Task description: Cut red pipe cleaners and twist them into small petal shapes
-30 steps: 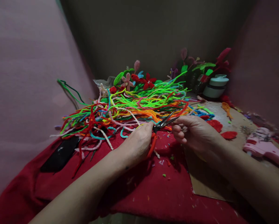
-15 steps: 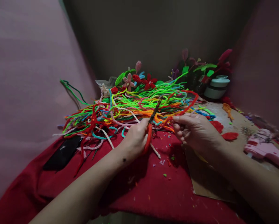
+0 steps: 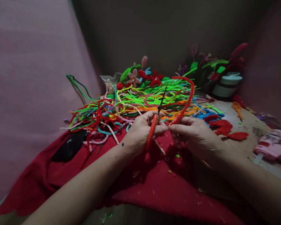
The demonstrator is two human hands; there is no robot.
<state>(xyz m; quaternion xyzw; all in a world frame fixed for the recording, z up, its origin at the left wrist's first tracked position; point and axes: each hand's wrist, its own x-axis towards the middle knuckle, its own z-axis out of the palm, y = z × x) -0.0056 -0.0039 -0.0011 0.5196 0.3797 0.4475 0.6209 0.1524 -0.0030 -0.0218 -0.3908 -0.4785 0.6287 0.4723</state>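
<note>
Red-handled scissors [image 3: 151,133] rest in my left hand [image 3: 137,132], their dark blades pointing up and away and looking closed. The fingers of that hand are wrapped about the handle, with fingertips reaching toward my other hand. Between thumb and fingers, my right hand [image 3: 194,134] pinches one end of a red pipe cleaner [image 3: 190,98], which arches up and curls over to the left. Both hands nearly meet above the red cloth [image 3: 135,184]. Just beyond them lies a large pile of colourful pipe cleaners [image 3: 152,98].
A black phone [image 3: 70,147] lies left on the cloth. At right, a pink glue gun [image 3: 273,145] and red fuzzy petals [image 3: 235,135] lie on a board [image 3: 229,114]. Fuzzy flowers [image 3: 155,78] and a lidded jar [image 3: 227,86] stand behind. Scraps dot the cloth.
My hands have come together, left fingertips now close to the right ones. The scissors have tilted more upright, and the red pipe cleaner has risen into a taller arch. The view shifted slightly.
</note>
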